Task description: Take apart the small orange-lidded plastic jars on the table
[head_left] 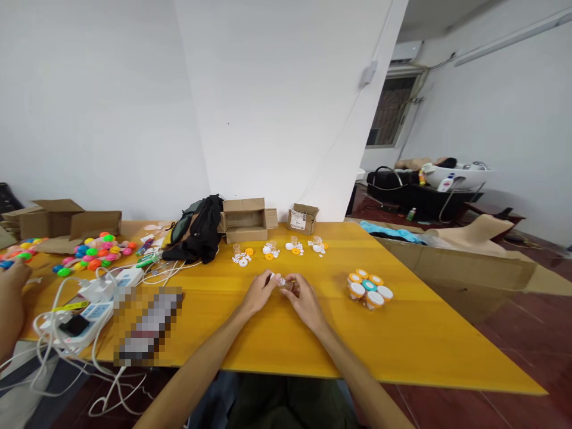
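Note:
My left hand and my right hand meet over the middle of the yellow table. Between their fingertips they hold a small clear jar; the left fingers pinch something white at its left end. To the right stands a cluster of small jars with orange, white and teal lids. Farther back lie loose white and orange lids and small clear jars in a row.
Open cardboard boxes and a black bag sit at the back. Coloured balls, power strips and white cables crowd the left. Another person's hand is at the left edge. A large cardboard sheet lies right.

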Demonstrator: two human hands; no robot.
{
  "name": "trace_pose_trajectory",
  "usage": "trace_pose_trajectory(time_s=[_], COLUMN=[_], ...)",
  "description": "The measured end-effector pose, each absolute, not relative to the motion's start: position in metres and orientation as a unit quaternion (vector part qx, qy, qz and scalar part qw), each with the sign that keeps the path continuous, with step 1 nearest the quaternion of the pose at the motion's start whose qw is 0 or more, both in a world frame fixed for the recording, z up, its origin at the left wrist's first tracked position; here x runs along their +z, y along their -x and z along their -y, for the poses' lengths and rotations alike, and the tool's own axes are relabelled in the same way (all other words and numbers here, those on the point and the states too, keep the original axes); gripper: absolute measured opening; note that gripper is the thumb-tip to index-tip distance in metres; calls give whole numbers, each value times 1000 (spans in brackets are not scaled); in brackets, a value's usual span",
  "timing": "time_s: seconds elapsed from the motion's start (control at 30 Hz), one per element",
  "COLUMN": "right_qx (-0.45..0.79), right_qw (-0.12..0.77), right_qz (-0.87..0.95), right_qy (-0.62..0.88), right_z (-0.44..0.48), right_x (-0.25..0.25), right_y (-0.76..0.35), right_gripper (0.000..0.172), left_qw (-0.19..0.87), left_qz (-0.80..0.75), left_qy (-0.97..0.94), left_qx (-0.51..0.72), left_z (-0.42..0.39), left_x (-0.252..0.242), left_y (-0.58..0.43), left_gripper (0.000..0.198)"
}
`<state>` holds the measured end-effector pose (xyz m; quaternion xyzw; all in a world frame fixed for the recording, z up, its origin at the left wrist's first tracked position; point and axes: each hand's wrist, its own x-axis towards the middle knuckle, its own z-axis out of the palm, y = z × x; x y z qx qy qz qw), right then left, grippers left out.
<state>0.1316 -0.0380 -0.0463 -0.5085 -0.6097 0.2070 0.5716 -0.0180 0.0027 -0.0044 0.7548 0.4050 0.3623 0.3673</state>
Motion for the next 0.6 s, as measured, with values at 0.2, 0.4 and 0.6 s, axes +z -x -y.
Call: trace_pose_trajectory(time_s=[0.2, 0.4, 0.6], right_qx=[176, 118, 11], right_qw=[574, 556, 469], right_qz=[608, 606, 607], right_qy=[520, 557, 642], right_z=[34, 33, 31], right_x=[-54, -56, -59], right_y=[-136, -142, -154], right_gripper=[28, 27, 21], left_qw=[394, 428, 477], left_qz=[-394, -400, -399], left_qy=[-715, -659, -614], left_qx=[421, 472, 487], left_z=[-3, -11, -11], left_x=[-2, -5, -2], left_y=[21, 22, 20], left_gripper=[40, 37, 26])
